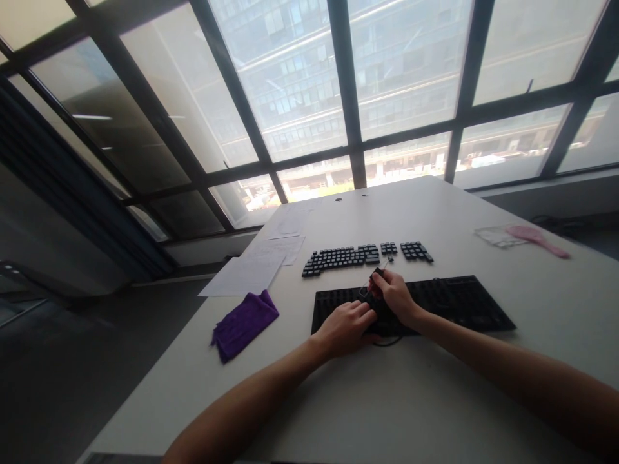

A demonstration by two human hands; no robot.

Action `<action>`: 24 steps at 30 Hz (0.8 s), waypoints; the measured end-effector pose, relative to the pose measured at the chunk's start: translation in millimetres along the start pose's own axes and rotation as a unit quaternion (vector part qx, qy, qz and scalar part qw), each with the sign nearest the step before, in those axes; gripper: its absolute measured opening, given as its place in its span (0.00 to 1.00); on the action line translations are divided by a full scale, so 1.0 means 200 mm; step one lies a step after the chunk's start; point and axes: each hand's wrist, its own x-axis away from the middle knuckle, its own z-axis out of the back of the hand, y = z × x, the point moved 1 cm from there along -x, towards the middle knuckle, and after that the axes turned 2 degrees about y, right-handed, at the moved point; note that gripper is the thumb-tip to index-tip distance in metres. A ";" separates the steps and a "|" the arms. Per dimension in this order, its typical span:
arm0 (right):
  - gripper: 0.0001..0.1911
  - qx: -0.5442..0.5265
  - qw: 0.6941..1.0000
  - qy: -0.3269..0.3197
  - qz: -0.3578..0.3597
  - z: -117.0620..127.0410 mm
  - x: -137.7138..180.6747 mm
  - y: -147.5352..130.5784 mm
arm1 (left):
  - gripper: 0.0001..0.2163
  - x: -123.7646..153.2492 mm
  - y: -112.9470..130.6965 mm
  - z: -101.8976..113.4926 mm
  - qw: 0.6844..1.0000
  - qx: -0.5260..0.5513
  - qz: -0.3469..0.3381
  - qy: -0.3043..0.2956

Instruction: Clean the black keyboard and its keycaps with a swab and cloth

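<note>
Hands meet over the left half of a black keyboard (454, 303), which lies across the middle of the white surface (435, 406). The right hand (394, 296) is closed around a small dark tool (376, 276), held just above the keyboard's far edge; a thin wire part shows below the fingers. The left hand (345, 325) rests on the keyboard near its front edge, fingers curled toward the right hand and almost touching it. Whether it pinches anything, I cannot tell.

Just behind the keyboard, loose keycaps (338, 258) sit in neat rows in three groups, close to the tool but apart from the board. A thin dark cable (387, 341) loops out at the keyboard's near edge, under the wrists.

To the left, a purple cloth (244, 322) lies crumpled close to the surface's left edge, and papers (256, 270) sit beyond it, one sheet reaching that edge. Far right, well apart from the hands, a pink brush (536, 237) lies beside a clear bag (493, 235).

Bare surface spreads in front of the keyboard beneath both forearms, and more lies between the keycaps and the far edge by the window (300, 84).
</note>
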 end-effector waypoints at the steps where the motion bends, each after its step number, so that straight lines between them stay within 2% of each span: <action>1: 0.18 0.001 1.000 -0.003 0.000 0.00 0.00 0.01 | 0.14 0.00 0.00 -0.01 1.000 0.002 -0.008 -0.004; 15: 0.17 0.037 0.999 -0.029 -0.002 0.01 0.00 0.01 | 0.11 0.00 0.00 -0.06 0.998 0.049 -0.022 0.019; 17: 0.17 0.036 0.999 -0.030 -0.005 0.01 0.00 0.02 | 0.12 0.00 0.00 -0.06 0.997 0.074 -0.005 0.034; 20: 0.17 0.034 0.999 -0.034 -0.006 0.01 0.00 0.02 | 0.12 0.01 -0.01 -0.04 0.983 0.158 0.058 0.080; 24: 0.17 0.036 0.999 -0.038 -0.014 0.02 0.00 0.00 | 0.11 0.00 -0.02 0.01 0.958 0.260 0.092 0.076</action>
